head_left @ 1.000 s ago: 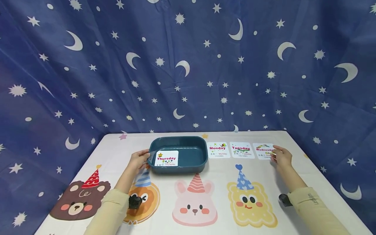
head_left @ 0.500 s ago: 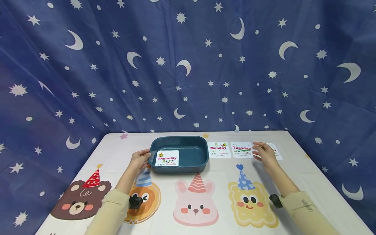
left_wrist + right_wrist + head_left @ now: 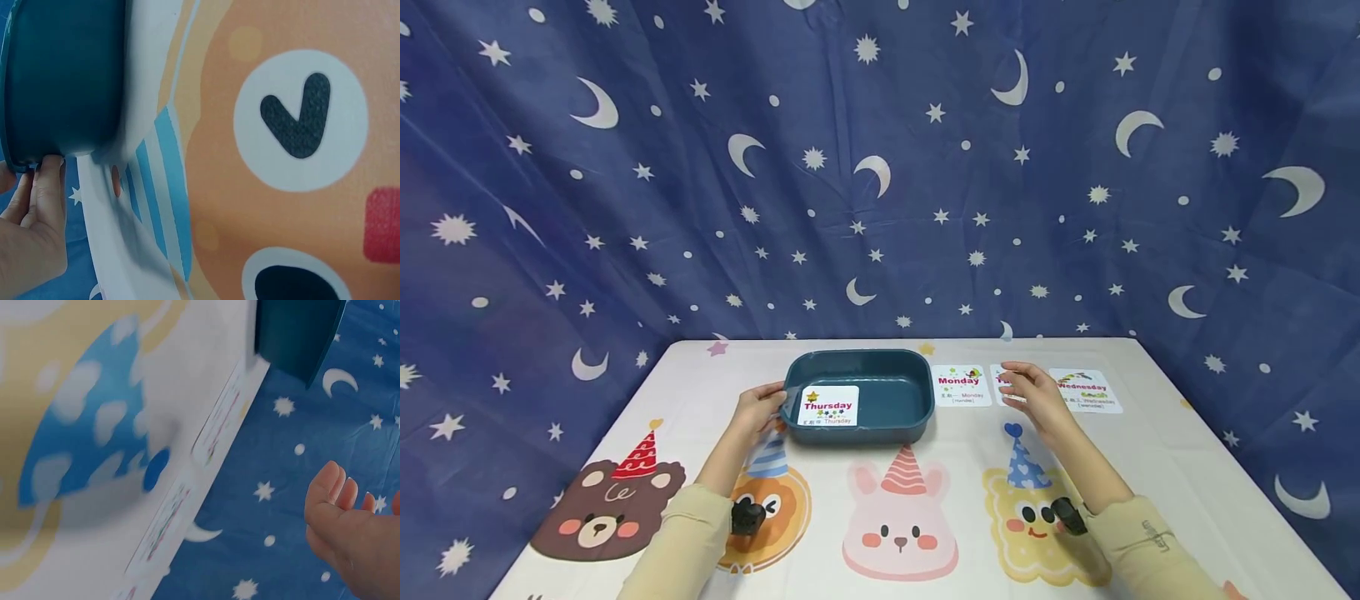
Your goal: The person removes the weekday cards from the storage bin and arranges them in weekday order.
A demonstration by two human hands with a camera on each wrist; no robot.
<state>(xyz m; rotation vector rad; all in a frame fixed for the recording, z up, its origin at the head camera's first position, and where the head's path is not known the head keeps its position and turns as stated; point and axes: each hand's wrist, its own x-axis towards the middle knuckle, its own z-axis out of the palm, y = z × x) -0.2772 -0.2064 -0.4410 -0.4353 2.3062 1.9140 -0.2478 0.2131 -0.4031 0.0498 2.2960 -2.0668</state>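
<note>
In the head view my left hand (image 3: 758, 408) grips the left end of a dark teal rectangular basin (image 3: 891, 404). The left wrist view has the thumb at the rim of the basin (image 3: 62, 81) and the fingers below it. A white Thursday card (image 3: 828, 406) rests inside, toward the left. My right hand (image 3: 1033, 396), fingers loosely spread and holding nothing, is over the Tuesday card (image 3: 996, 373) and hides most of it. To its left is the Monday card (image 3: 961, 386); to its right, the Wednesday card (image 3: 1085, 392). All three form a row beside the basin.
A white tablecloth (image 3: 820, 500) printed with cartoon animals covers the table. Behind its far edge hangs a blue curtain (image 3: 805, 208) with moons and stars. Dark wrist cameras sit at both cuffs.
My right hand has moved left from the Wednesday card to over the Tuesday card, so Wednesday shows fully again. The left hand and basin have stayed in place.
</note>
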